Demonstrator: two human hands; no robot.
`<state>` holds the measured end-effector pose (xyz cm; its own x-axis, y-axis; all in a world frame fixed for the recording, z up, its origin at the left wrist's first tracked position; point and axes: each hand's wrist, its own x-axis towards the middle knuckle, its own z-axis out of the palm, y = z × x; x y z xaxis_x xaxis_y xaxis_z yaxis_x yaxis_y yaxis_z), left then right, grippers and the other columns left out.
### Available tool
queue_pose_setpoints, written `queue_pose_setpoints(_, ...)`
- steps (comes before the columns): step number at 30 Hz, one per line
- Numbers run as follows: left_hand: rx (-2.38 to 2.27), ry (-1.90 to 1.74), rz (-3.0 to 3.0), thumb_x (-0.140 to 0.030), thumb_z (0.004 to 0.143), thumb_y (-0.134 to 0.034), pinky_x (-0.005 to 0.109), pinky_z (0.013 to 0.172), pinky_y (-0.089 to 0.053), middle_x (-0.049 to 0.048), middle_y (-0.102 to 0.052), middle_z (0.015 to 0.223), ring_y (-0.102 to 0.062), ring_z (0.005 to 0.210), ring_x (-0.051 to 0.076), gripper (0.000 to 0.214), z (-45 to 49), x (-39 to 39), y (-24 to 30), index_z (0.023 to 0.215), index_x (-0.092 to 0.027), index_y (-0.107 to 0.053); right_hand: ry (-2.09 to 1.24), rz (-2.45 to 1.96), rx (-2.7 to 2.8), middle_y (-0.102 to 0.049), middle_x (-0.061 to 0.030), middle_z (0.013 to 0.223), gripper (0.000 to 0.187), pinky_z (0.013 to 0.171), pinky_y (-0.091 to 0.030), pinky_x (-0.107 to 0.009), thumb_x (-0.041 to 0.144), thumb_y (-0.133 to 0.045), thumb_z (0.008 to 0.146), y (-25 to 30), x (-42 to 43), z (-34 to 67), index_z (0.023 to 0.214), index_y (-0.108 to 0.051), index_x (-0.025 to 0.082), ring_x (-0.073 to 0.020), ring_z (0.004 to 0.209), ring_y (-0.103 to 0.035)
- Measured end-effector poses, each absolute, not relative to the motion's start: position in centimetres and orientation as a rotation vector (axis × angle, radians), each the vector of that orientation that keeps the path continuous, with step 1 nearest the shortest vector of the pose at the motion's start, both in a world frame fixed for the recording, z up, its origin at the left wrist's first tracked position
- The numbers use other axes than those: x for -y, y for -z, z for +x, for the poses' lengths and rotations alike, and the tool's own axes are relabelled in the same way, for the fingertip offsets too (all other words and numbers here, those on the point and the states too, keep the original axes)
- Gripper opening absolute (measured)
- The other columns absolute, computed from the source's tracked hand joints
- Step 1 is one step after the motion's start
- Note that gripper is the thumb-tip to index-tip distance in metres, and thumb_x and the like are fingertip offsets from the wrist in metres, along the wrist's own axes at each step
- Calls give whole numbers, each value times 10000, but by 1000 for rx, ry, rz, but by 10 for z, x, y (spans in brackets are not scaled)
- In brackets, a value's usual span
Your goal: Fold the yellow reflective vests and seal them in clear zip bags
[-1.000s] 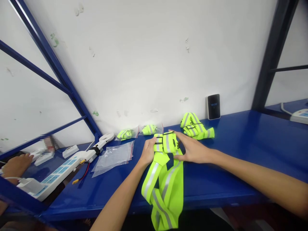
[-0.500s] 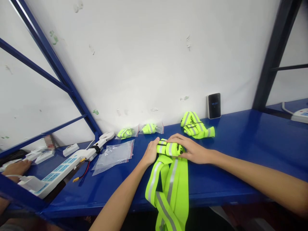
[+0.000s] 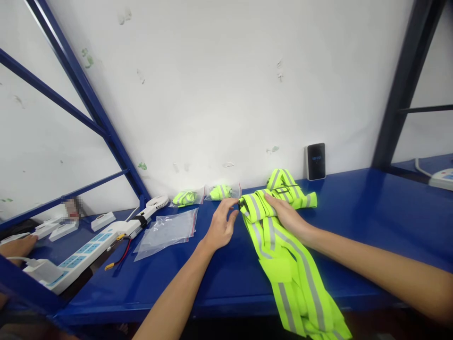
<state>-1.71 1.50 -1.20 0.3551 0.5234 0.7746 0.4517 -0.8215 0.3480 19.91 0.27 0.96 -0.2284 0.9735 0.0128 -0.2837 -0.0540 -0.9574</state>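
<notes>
While open hands (image 3: 221, 225) (image 3: 288, 218) lie on and beside a hi-vis vest (image 3: 283, 255), two bags (image 3: 199, 194) (image 3: 235, 191) hold bundled vests (image 3: 184, 198) (image 3: 221, 192)

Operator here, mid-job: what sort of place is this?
Probably a small packing or work station: a blue steel bench, a reflective safety vest, vests sealed in plastic bags, and a power strip.
</notes>
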Motion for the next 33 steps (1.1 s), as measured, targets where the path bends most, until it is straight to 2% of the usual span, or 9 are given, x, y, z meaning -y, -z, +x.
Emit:
queue_pose_setpoints(12, -859, -1490, 2823, -105, 884, -466, 357, 815, -501, 80, -584, 971, -580, 937, 194, 245, -18, -5, 3, 1084, -214, -556, -1480, -982, 1091, -750, -111, 861, 396, 656, -567, -402, 526, -577, 859, -6, -4, 201, 1050, -684, 197, -312, 776, -699)
queue_pose_setpoints(16, -921, -1323, 2944, -187, 794, -570, 484, 986, -432, 156, -499, 1298, -492, 1215, 297, 444, -9, 3, 1, 1234, -214, -512, -1413, -1031, 1148, -741, -115, 935, 389, 722, -558, -393, 532, -587, 848, 0, -8, 199, 1012, -688, 193, -325, 890, -680)
queue_pose_setpoints(19, -978, -1213, 2876, -160, 761, -572, 501, 1079, -347, 130, -457, 1418, -444, 1297, 292, 578, -1, 3, 2, 1324, -233, -460, -1244, -1020, 1237, -704, -82, 1095, 356, 797, -537, -351, 498, -627, 828, 4, -9, 199, 1071, -661, 239, -311, 1045, -630)
queue_pose_setpoints(22, -1129, -1305, 2500, -229, 817, -568, 440, 998, -425, 98, -642, 1199, -582, 1120, 263, 395, 2, -5, 7, 1211, -205, -563, -1168, -936, 1449, -699, -55, 1046, 392, 731, -527, -324, 485, -608, 847, 4, -9, 202, 1179, -610, 275, -271, 958, -644)
queue_pose_setpoints(25, -1216, -1426, 1907, -397, 870, -530, 343, 774, -501, 80, -708, 939, -644, 873, 234, 323, -1, -15, 12, 1029, -142, -649, -1108, -881, 1831, -629, 6, 639, 467, 500, -432, -279, 459, -652, 815, 5, -9, 208, 1221, -581, 240, -195, 556, -571)
queue_pose_setpoints(27, -1164, -1420, 1638, -451, 850, -548, 285, 661, -478, 59, -698, 814, -630, 758, 204, 363, -3, -19, 12, 933, -118, -669, -917, -889, 2022, -522, 53, 517, 551, 461, -354, -255, 402, -688, 791, 6, -11, 212, 1291, -534, 227, -160, 460, -475)
queue_pose_setpoints(29, -1111, -1396, 1516, -475, 806, -599, 251, 601, -436, 30, -660, 706, -587, 661, 167, 370, -4, -20, 11, 831, -112, -668, -705, -910, 2073, -554, 41, 604, 695, 500, -371, -262, 307, -675, 793, 6, -12, 215, 1426, -392, 252, -162, 500, -490)
queue_pose_setpoints(31, -1080, -1356, 1489, -508, 768, -633, 234, 552, -385, 3, -599, 617, -519, 572, 129, 398, -3, -17, 10, 721, -113, -638, -577, -880, 2098, -627, -16, 872, 828, 610, -447, -303, 185, -622, 785, 6, -14, 216, 1503, -228, 312, -190, 647, -565)
queue_pose_setpoints(33, -1074, -1294, 1525, -550, 752, -636, 223, 501, -315, -21, -518, 543, -430, 503, 95, 454, 0, -14, 9, 617, -121, -577, -498, -781, 2152, -586, -55, 1111, 829, 779, -480, -374, 81, -547, 755, 6, -17, 216, 1487, -265, 350, -232, 869, -594)
